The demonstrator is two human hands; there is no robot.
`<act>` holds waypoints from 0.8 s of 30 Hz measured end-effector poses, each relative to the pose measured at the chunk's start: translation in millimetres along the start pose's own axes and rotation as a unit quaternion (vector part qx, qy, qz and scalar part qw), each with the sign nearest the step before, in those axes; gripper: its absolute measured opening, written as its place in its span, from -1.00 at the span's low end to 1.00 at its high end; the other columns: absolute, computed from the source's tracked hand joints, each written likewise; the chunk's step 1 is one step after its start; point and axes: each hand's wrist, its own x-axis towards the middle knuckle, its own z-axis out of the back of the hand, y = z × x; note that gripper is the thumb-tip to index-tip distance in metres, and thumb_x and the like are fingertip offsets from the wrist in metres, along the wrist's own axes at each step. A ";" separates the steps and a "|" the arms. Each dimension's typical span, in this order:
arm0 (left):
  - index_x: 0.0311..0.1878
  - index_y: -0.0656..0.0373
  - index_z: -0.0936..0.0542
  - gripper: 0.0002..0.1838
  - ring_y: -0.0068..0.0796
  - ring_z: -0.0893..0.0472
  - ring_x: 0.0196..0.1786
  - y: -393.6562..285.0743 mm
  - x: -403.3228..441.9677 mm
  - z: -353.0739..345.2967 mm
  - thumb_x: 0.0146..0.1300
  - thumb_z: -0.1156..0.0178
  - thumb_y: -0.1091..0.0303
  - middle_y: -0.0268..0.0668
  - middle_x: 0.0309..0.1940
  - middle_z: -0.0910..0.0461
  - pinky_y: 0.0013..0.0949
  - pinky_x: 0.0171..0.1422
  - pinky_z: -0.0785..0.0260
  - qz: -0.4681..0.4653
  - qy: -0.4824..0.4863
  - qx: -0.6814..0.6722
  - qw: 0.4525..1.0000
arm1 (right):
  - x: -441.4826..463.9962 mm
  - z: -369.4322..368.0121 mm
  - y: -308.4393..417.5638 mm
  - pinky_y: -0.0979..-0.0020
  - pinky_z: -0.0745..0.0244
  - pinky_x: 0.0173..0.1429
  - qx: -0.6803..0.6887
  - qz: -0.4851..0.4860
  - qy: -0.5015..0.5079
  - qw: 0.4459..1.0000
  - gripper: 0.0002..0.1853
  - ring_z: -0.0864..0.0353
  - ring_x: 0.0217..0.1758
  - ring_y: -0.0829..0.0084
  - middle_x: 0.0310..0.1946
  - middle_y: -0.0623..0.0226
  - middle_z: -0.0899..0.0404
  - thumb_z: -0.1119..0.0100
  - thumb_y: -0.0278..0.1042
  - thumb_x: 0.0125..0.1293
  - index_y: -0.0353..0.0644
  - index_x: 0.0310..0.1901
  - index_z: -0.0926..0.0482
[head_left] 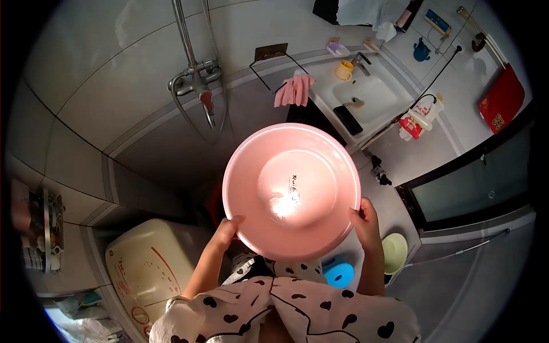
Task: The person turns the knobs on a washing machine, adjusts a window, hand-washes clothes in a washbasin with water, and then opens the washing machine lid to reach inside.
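A round pink basin [311, 220] is held up in front of me, its inside facing the camera, with dark lettering and a bright reflection on its bottom. My left hand [227, 230] grips the lower left rim, the thumb over the edge. On the right side of the rim my right hand [366, 220] is closed in the same way. The fingers behind the basin are partly hidden. The basin looks empty inside.
A white sink [389, 94] with a yellow cup [344, 70] stands at the upper right. Pink cloth [294, 90] hangs from a wall rack. A shower mixer [197, 80] is upper left, a washing machine [146, 268] lower left. Near my right arm are a blue stool [341, 275] and green basin [396, 253].
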 end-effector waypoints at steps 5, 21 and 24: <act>0.07 0.40 -0.48 -0.44 -0.36 -0.59 -0.21 -22.5 0.1 1.6 0.16 -0.11 0.09 -0.15 -0.19 -0.60 -0.35 -0.12 -0.44 -0.025 -0.056 0.057 0.997 | 25.0 1.2 -3.4 0.63 -0.30 -0.17 0.013 -0.022 0.012 1.000 -0.86 -0.37 -0.30 0.72 -0.35 0.52 -0.46 -0.07 -0.50 0.25 -0.24 -0.16 -0.45; -0.14 0.47 -0.53 -0.64 -0.55 -0.49 -0.18 -155.9 46.4 -74.1 0.20 -0.12 0.29 -0.27 -0.27 -0.58 -0.43 -0.08 -0.35 -0.244 -0.289 0.053 0.924 | 271.8 33.4 12.6 0.53 -0.35 0.06 0.038 0.015 0.222 0.974 -0.74 -0.43 -0.08 0.64 -0.16 0.40 -0.47 -0.04 -0.61 0.23 -0.30 -0.03 -0.39; -0.19 0.46 -0.53 -0.67 -0.59 -0.47 -0.22 -188.3 45.9 -96.3 0.21 -0.14 0.29 -0.32 -0.31 -0.56 -0.46 -0.10 -0.34 -0.311 -0.342 0.043 0.886 | 321.1 25.2 36.6 0.51 -0.35 0.12 0.092 0.061 0.258 0.960 -0.70 -0.44 -0.04 0.63 -0.13 0.39 -0.47 -0.02 -0.64 0.24 -0.31 0.03 -0.38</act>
